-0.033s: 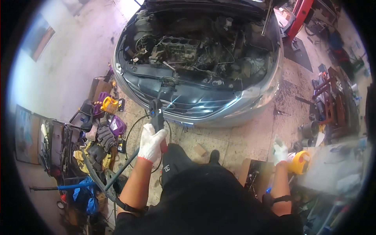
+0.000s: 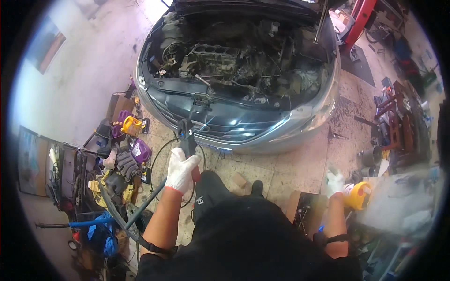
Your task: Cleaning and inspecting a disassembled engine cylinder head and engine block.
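My left hand (image 2: 182,172), in a white knitted glove, is closed around a black handheld tool (image 2: 187,138) with a red lower part. The tool points forward toward the grille of a grey car (image 2: 243,126). My right hand (image 2: 334,181), also gloved in white, hangs low at the right with fingers loosely apart and nothing visible in them. Close beside it is a yellow container (image 2: 359,195). Ahead, the car's hood is up, showing an engine block (image 2: 213,58) with several open cylinder bores. A metal bar-like tool (image 2: 203,79) lies at the block's front edge.
At left are a purple jug (image 2: 140,151), a yellow jug (image 2: 131,125), piled parts and a blue-gripped bar (image 2: 89,223). A black hose (image 2: 152,169) loops on the tiled floor, near a small block (image 2: 239,180). At right stand a red post (image 2: 360,23) and a brown rack (image 2: 396,117).
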`<state>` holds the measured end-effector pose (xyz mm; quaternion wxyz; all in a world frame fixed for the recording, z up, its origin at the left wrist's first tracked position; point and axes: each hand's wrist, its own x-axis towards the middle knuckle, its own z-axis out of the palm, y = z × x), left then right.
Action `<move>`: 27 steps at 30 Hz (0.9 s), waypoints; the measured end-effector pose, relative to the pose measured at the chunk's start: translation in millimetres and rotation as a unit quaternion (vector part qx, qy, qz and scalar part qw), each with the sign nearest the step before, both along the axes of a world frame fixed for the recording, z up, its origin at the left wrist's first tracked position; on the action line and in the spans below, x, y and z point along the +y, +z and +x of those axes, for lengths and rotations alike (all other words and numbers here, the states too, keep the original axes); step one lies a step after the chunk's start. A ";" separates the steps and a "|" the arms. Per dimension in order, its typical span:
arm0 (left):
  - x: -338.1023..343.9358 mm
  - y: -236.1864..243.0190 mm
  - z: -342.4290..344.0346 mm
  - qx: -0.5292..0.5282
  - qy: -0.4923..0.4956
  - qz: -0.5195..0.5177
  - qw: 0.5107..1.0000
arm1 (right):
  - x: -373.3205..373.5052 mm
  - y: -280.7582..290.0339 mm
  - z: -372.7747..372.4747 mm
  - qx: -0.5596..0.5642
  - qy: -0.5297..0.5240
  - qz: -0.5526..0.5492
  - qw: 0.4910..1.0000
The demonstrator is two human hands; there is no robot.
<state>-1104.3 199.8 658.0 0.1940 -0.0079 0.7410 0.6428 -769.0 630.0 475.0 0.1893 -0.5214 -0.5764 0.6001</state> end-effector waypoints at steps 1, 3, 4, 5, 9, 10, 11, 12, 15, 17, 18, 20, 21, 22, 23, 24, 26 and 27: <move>4.3 -1.1 -10.8 -0.001 0.001 0.000 1.000 | -2.8 7.0 -15.0 -0.001 0.001 0.000 1.000; 8.0 -7.0 -37.0 0.010 -0.023 -0.046 0.999 | -14.9 18.9 -51.7 -0.020 0.070 0.022 0.997; 8.3 -13.9 -53.8 0.011 -0.023 -0.046 0.999 | -24.0 29.3 -76.1 -0.080 0.059 0.026 0.995; 10.1 -21.9 -71.9 -0.011 -0.029 -0.029 0.999 | -19.4 24.3 -91.3 -0.081 0.055 0.028 0.995; 18.3 -47.0 -155.2 -0.023 -0.032 -0.008 0.999 | -9.8 32.8 -173.9 0.025 0.048 -0.002 0.999; 19.1 -59.3 -182.7 0.024 -0.066 0.003 0.998 | -7.2 41.4 -197.3 0.037 0.073 0.018 0.997; 24.7 -66.6 -211.7 0.024 -0.073 0.007 0.997 | -6.3 50.2 -221.0 0.050 0.093 0.042 0.993; 31.7 -75.1 -240.0 0.041 -0.058 0.006 0.997 | -2.9 54.9 -240.9 0.060 0.100 0.052 0.992; 50.2 -86.8 -325.6 0.036 -0.074 -0.015 0.997 | -6.8 72.0 -304.8 0.077 0.098 0.060 0.990; 62.8 -87.3 -383.3 0.085 -0.107 -0.075 0.988 | -28.6 91.1 -354.5 0.048 0.074 0.080 0.993; 71.5 -91.6 -409.2 0.078 -0.112 -0.072 0.988 | -38.2 98.1 -382.0 -0.002 0.090 0.135 0.987; 91.7 -104.1 -459.9 0.105 -0.131 -0.073 0.983 | -48.5 111.5 -432.4 -0.085 0.115 0.155 0.978; 94.2 -122.6 -491.3 0.098 -0.131 -0.073 0.984 | -47.9 111.4 -455.1 -0.091 0.117 0.154 0.977; 96.9 -152.3 -527.9 0.191 -0.146 -0.112 0.964 | -44.6 111.0 -478.7 -0.101 0.137 0.175 0.970; 100.5 -174.7 -557.9 0.280 -0.160 -0.154 0.934 | -40.3 106.3 -502.7 -0.110 0.159 0.193 0.962; 113.7 -166.3 -576.1 0.299 -0.147 -0.167 0.928 | -37.1 117.2 -530.3 -0.170 0.171 0.210 0.947; 134.5 -173.7 -607.6 0.104 -0.170 -0.102 0.975 | -15.3 105.5 -565.5 -0.176 0.188 0.223 0.940; 144.0 -174.4 -621.0 0.016 -0.161 -0.075 0.984 | -7.2 99.8 -587.0 -0.169 0.207 0.234 0.935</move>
